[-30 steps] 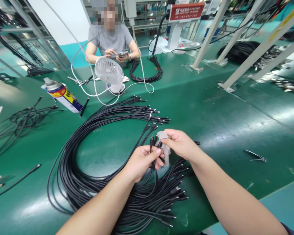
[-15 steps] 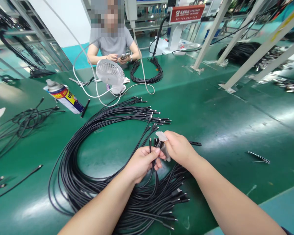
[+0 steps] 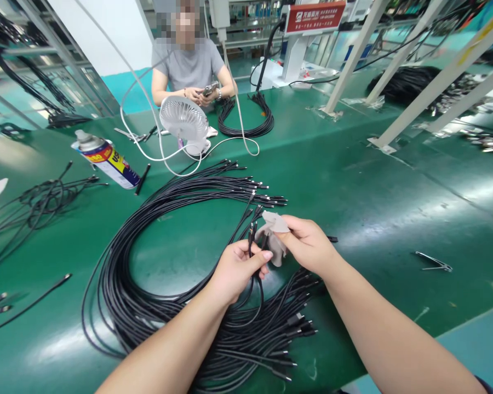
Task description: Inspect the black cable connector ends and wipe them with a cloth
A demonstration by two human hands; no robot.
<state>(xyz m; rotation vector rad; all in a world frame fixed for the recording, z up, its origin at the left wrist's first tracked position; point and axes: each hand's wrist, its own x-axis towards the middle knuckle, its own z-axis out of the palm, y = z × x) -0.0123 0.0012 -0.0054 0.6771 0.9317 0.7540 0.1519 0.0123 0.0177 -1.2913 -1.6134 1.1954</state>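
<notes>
Between the thumb and fingers of my left hand (image 3: 240,268) is a black cable (image 3: 251,238), its plug end pointing up. My right hand (image 3: 310,243) pinches a light grey cloth (image 3: 276,221) just to the right of that plug. Part of the cloth hangs below the fingers, close to my left fingertips. A large curved bundle of black cables (image 3: 119,268) lies on the green table around and under my hands. Its many plug ends (image 3: 267,200) fan out beyond my hands and also near me.
A white fan (image 3: 184,120) and a spray can (image 3: 109,161) stand across the table. Metal tweezers (image 3: 433,261) lie at the right. Loose cables (image 3: 45,202) lie at the left. A co-worker (image 3: 189,71) sits opposite, holding a phone. Slanted posts (image 3: 427,82) rise at the right.
My right hand has shifted slightly right, away from my left hand, and more of the grey cloth shows. The left hand still grips the cable in nearly the same place.
</notes>
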